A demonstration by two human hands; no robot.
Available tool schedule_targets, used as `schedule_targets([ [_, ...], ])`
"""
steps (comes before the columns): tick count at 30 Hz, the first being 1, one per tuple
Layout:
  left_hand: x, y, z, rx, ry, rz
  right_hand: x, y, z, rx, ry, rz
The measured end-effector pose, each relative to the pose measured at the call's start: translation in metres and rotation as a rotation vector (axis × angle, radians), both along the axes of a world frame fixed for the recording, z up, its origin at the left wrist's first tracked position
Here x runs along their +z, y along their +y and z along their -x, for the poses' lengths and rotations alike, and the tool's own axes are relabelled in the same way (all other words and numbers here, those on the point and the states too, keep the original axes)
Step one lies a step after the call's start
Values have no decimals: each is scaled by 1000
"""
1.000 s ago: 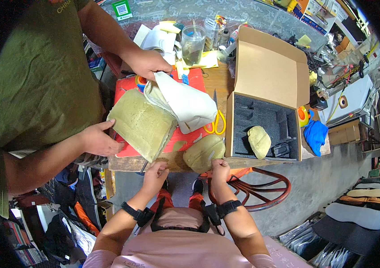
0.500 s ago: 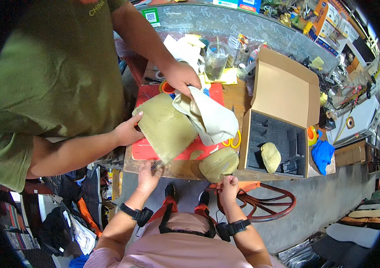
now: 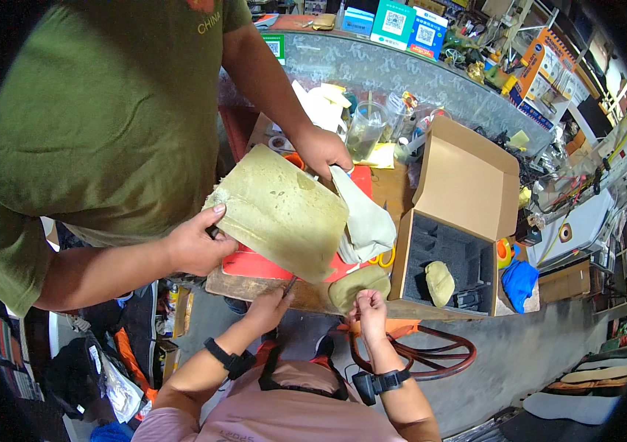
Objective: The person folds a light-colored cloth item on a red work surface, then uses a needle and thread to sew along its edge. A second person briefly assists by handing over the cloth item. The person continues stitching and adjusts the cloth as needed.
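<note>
My left hand (image 3: 268, 311) is closed around a thin dark stick-like tool (image 3: 290, 284), whose tip reaches the lower edge of an olive-yellow sheet (image 3: 284, 214). A co-worker's hand (image 3: 199, 241) grips that sheet by its left edge. The co-worker's other hand (image 3: 322, 149) holds a bunched whitish cloth (image 3: 366, 225) behind it. At the table's front edge lies a rounded olive pad (image 3: 350, 288). My right hand (image 3: 369, 308) is pinched in front of the pad's lower right side; what sits between the fingertips is too small to make out.
An open cardboard box (image 3: 468, 169) with grey foam holds a second olive pad (image 3: 440, 283). Yellow-handled scissors (image 3: 385, 258) lie beside it on the wooden table (image 3: 276, 289), partly over a red mat (image 3: 254, 263). A red-brown metal frame (image 3: 438, 361) stands below. A blue cloth (image 3: 519, 286) hangs at right.
The co-worker has shifted the olive sheet toward me and turned it flatter. My left hand has moved right with its tool, below the sheet. My right hand has lifted in front of the pad.
</note>
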State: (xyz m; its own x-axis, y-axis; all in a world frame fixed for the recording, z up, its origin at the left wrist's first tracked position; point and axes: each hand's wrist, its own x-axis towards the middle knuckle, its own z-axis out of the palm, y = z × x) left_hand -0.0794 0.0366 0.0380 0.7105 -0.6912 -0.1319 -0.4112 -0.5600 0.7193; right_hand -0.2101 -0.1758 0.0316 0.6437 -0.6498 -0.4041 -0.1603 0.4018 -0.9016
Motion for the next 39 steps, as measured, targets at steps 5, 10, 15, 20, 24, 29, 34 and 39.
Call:
schedule_targets([
  [5, 11, -10, 15, -96, 25, 55, 4, -1, -1, -9, 9, -8],
  [10, -10, -16, 9, -66, 21, 32, 2, -3, -1, 4, 31, -9],
  [15, -23, -15, 8, -3, -48, 13, -4, -2, 1, 51, 59, -28],
  [20, -15, -18, 4, -5, -56, -44, -12, -3, 7, 96, 96, -4],
  [24, -21, -20, 9, -22, -15, -28, -11, -2, 8, 78, 69, -34],
  [29, -29, -27, 16, -106, -10, -86, -17, -2, 15, 54, 70, -87],
  [34, -23, -30, 19, -53, 192, -21, -8, -1, 15, 45, 57, -89],
  [39, -14, -34, 15, -21, 276, -13, -9, 3, 6, 106, 34, -49],
])
